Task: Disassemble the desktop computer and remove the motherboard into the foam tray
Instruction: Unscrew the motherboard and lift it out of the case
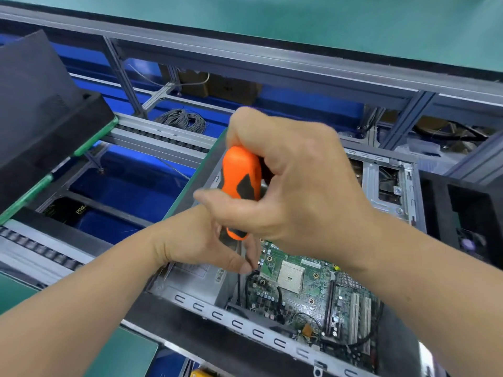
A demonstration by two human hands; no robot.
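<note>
**Unscrewing the motherboard inside the open case**

Nearest the viewer, the computer case [245, 326] is lying open, its slotted metal rim running across the bottom of the view. Inside it, the green motherboard [304, 292] is still sitting in place, with black cables [277, 297] trailing over it. The left hand [206, 246] is reaching down with fingertips pinched at the screwdriver's shaft just above the board's corner, steadying it. Above it, the right hand [294, 186] is wrapping tightly around the orange-and-black screwdriver [241, 186], held upright.

This looks like screw removal, with the board not yet lifted. Next, it seems, the tip needs keeping square on the screw while turning; the tip itself is hidden.

Room is tight: case walls and the drive bay [386, 183] are crowding the board. A black foam tray [462, 213] is waiting just beside the case on the right.
</note>
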